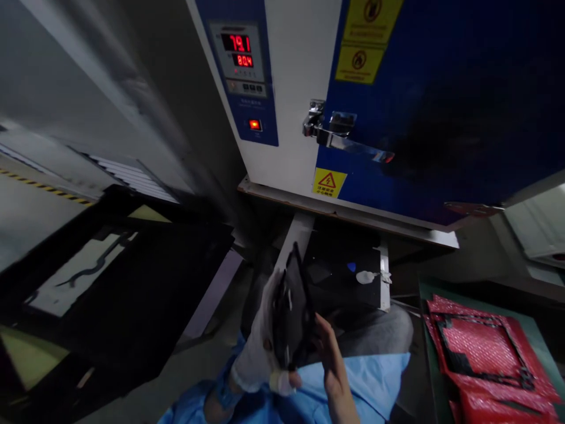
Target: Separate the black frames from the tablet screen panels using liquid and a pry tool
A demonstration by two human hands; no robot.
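A thin black tablet-like panel [295, 306] is tilted up on edge above my lap, its exact kind unclear. My left hand [260, 344], in a white glove with a bare thumb tip, is closed around its left side and lower end. Bare and slightly blurred, my right hand [334, 368] has its fingers curled at the panel's right edge, the tips partly hidden behind it. Beyond the panel, a dark board [339, 285] between white rails carries a small blue piece [351, 267] and a white scrap [365, 277].
In front stands a blue-and-white oven-like cabinet [282, 88], its display lit red, with a metal door latch [348, 141]. A black tray [145, 294] lies to the left. At right, red bubble wrap [481, 347] bears a black frame [514, 338] on a green surface [541, 335].
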